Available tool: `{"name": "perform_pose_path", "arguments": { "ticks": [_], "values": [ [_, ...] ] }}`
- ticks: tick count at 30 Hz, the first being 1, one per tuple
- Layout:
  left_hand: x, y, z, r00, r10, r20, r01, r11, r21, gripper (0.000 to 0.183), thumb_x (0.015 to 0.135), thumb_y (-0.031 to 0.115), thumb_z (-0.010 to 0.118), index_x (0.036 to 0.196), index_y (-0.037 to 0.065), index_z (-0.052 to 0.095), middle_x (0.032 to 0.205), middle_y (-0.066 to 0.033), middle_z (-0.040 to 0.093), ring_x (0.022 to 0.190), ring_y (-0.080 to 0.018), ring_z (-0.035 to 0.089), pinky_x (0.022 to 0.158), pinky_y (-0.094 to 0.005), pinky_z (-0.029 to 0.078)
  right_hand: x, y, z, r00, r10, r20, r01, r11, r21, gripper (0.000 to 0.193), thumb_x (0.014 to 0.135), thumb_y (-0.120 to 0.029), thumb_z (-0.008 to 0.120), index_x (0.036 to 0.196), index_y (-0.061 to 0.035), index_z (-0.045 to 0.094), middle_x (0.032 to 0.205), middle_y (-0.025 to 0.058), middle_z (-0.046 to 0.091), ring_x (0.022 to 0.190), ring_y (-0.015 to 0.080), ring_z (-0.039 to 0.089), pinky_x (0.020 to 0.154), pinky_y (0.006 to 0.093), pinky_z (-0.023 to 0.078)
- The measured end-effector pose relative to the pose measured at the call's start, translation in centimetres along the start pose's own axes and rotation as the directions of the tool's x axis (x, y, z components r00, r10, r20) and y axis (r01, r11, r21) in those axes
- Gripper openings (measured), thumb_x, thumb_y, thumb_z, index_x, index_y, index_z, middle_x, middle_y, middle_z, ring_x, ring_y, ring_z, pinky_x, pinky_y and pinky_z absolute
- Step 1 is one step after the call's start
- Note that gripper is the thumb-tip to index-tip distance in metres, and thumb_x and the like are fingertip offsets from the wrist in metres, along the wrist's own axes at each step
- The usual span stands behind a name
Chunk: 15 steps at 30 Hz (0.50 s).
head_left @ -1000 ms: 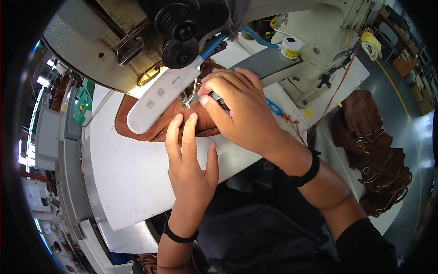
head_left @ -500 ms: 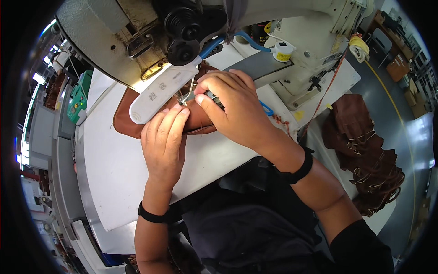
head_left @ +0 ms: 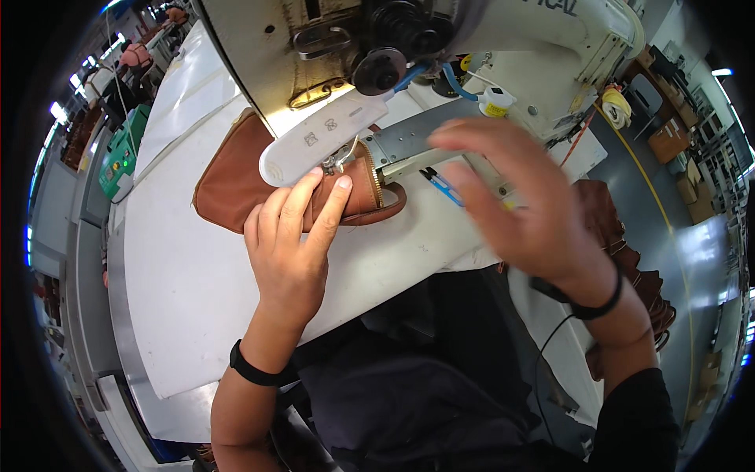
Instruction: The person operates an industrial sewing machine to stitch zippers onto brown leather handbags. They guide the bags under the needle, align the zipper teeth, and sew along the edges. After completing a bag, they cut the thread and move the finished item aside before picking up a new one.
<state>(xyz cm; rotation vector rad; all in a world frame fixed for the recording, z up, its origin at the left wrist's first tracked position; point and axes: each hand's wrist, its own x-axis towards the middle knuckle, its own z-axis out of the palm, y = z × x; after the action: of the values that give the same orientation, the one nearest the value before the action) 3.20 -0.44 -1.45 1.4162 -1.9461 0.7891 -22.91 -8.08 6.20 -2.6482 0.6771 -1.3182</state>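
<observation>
A brown leather bag lies partly around the arm of a sewing machine, under its metal presser foot. A brass-coloured zipper edges the bag's right end, and a leather loop curves out below. My left hand rests on the leather with its fingers spread, two fingertips close to the presser foot; its thumb is hidden. Off to the right, my right hand is blurred by motion, thumb and fingers apart, and nothing shows in it. Beside it lie blue thread snips.
A white guard covers part of the needle area. Brown leather pieces hang at the right of the white table. At the left stands a green box with lit buttons. Other people are far off at the upper left.
My right hand has left the needle area and swung to the right. My left hand stays on the leather, fingers spread wider. The zipper end and snips have come into sight.
</observation>
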Motion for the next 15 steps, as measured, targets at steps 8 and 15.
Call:
{"name": "perform_pose_path", "arguments": {
  "ticks": [8,15],
  "values": [
    [-0.4,0.1,-0.5,0.998,-0.037,0.051,0.037,0.999,-0.002,0.044,0.089,0.01,0.065,0.13,0.019,0.076,0.126,-0.0106,0.068,0.116,-0.0279,0.062,0.099,-0.044,0.044,7.7,13.7,-20.6,0.913,0.157,-0.376,-0.306,0.873,-0.38,0.04,0.111,-0.033,0.057,0.134,-0.0043,0.07,0.134,0.0104,0.071,0.129,0.0173,0.064,0.114,0.0329,0.044],
    [0.0,-0.1,-0.7,0.998,-0.01,0.07,0.013,0.999,-0.04,0.04,0.087,0.011,0.067,0.126,0.015,0.077,0.125,-0.0135,0.069,0.119,-0.0306,0.061,0.102,-0.045,0.044,14.5,29.4,-26.8,0.673,0.739,-0.024,-0.713,0.64,-0.287,0.055,0.1,-0.05,0.066,0.126,-0.0014,0.074,0.117,0.0095,0.075,0.102,0.0156,0.069,0.093,0.0299,0.053]
  ]
}}
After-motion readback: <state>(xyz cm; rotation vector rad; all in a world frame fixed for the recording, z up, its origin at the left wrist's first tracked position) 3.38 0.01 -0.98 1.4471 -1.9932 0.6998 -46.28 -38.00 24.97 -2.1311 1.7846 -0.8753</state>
